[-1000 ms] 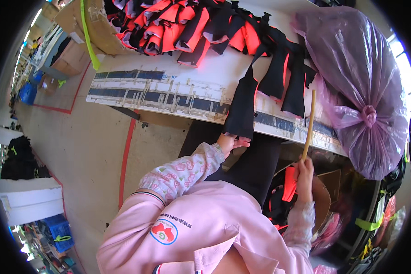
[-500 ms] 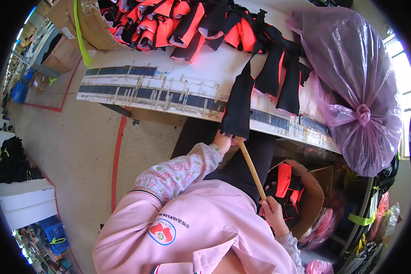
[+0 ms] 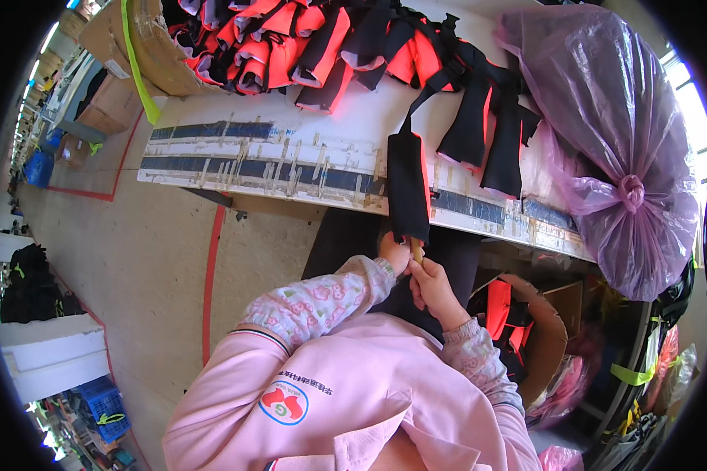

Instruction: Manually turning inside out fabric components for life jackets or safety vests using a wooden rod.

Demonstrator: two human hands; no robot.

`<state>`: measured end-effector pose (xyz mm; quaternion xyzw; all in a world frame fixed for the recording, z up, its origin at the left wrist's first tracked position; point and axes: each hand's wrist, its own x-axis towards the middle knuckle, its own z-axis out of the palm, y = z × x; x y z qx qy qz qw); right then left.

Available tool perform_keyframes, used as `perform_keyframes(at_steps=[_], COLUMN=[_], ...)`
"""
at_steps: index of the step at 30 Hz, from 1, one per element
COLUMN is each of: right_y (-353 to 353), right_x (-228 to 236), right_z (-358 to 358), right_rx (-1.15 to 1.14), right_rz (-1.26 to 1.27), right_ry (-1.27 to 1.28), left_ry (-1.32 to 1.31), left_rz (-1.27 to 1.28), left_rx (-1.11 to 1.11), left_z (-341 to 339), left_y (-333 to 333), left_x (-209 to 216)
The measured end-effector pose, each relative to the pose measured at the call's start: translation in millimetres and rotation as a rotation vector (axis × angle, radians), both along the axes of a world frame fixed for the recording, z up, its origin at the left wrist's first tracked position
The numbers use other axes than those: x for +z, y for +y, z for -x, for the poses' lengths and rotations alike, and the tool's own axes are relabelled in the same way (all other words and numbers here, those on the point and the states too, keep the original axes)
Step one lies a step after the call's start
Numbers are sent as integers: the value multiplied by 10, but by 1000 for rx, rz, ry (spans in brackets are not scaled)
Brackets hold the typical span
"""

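The thumb and fingers of the right hand (image 3: 437, 289), just right of the frame's centre, pinch the short visible end of a tan stick (image 3: 417, 250). Right beside it, the left hand (image 3: 395, 254) has its fingers curled at the lower hem of a black fabric piece (image 3: 409, 184); they seem to grip the hem, though their tips are partly hidden. The stick's upper part disappears at that hem. The piece hangs at the middle of the frame over the front edge of a white table (image 3: 212, 110), orange showing along its right side, and a black strap leads from its top to the pile of black and orange pieces (image 3: 291, 49) at the upper centre.

A cardboard box (image 3: 165, 55) stands at the upper left and a knotted purple bag (image 3: 597, 102) fills the upper right. Lower right, a round-edged carton (image 3: 548, 337) contains more orange and black pieces (image 3: 498, 308).
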<state>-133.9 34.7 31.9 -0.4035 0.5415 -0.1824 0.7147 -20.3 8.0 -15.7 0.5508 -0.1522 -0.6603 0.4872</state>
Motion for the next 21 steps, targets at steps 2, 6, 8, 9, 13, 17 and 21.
perform_keyframes(at_steps=[2, 6, 8, 9, 13, 17, 21], right_y=[-22, -34, -30, -31, -60, 23, 239], right_x=[7, 70, 95, 115, 138, 69, -52], right_z=[20, 96, 142, 159, 125, 90, 304], right_rx=[-19, 16, 34, 52, 96, 151, 222], right_rz=[-54, -12, 46, 77, 107, 74, 385], right_ry=[-101, -177, -160, -162, -169, -46, 210], left_ry=[-41, 43, -6, -123, -135, -126, -119], left_rz=[-42, 119, 151, 184, 260, 172, 74], left_rx=[-41, 113, 125, 78, 133, 115, 152], left_z=[-28, -21, -75, -121, -241, -283, -239], left_y=[-3, 43, 64, 85, 85, 124, 82], left_x=[5, -311, -224, -182, -106, -212, -271])
